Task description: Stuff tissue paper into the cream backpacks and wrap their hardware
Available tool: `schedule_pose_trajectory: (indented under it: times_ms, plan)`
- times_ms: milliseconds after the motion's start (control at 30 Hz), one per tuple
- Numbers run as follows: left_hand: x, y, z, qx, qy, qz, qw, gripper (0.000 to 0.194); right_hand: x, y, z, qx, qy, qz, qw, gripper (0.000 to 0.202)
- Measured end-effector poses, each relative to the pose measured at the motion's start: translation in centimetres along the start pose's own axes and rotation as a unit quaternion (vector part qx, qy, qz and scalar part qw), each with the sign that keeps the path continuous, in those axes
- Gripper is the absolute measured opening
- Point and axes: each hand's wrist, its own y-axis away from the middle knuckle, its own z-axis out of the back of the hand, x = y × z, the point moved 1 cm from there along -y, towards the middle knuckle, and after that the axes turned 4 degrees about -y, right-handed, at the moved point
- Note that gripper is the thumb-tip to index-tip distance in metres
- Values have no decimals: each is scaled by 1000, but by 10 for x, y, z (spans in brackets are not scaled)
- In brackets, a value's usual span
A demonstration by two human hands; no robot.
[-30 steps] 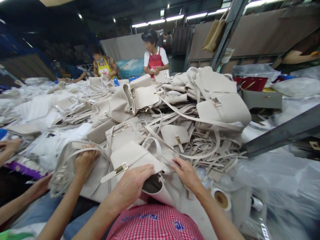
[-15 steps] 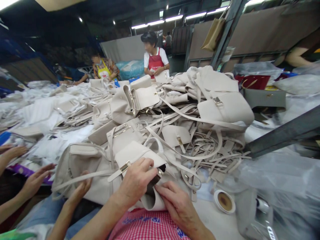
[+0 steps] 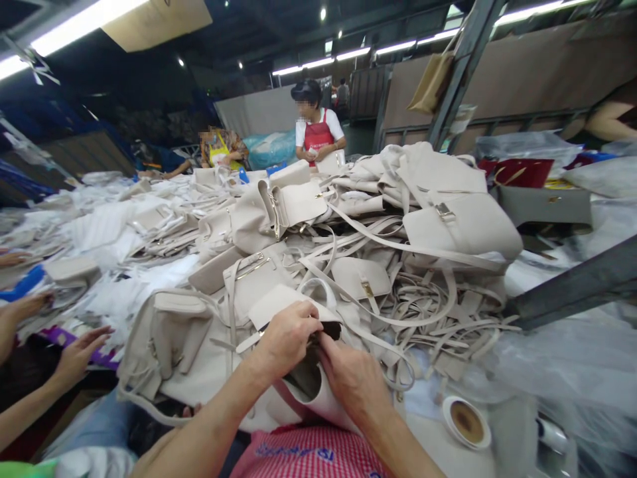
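A beige bag [image 3: 328,392] stands open in front of the checked apron, its dark inside showing. At its upper edge my left hand [image 3: 288,335] is closed on the rim beside the flap. My right hand [image 3: 348,365] pinches the rim from the other side, its fingertips near those of my left hand and partly inside the opening. The beige flap [image 3: 279,302] with a strap lies behind my left hand. What sits between the fingertips is too small to make out.
Beige bags [image 3: 462,226] and tangled straps [image 3: 428,299] are piled ahead. A roll of tape [image 3: 466,423] lies at the right, near clear plastic [image 3: 567,372] and a metal beam [image 3: 577,282]. Co-workers' hands [image 3: 82,352] are at the left; a person in a red apron [image 3: 318,136] stands behind.
Both my hands have come closer together at the bag's rim, and the bag's mouth gapes wider. The co-worker's hand beside my left arm has dropped lower. The view has shifted slightly.
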Motion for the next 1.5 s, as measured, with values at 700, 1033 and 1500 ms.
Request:
schedule_pose_trajectory:
  times_ms: [700,1033,1500]
  plan:
    - [-52,-11,-13,103,175,34,979,27,-22,27,-13,-35,-806,-248,536,34]
    - [-61,-14,-32,198,235,82,948,26,-34,55,-12,-46,-693,-260,671,46]
    - [-51,-11,-35,237,352,132,896,17,-59,77,17,-107,-512,-166,836,16]
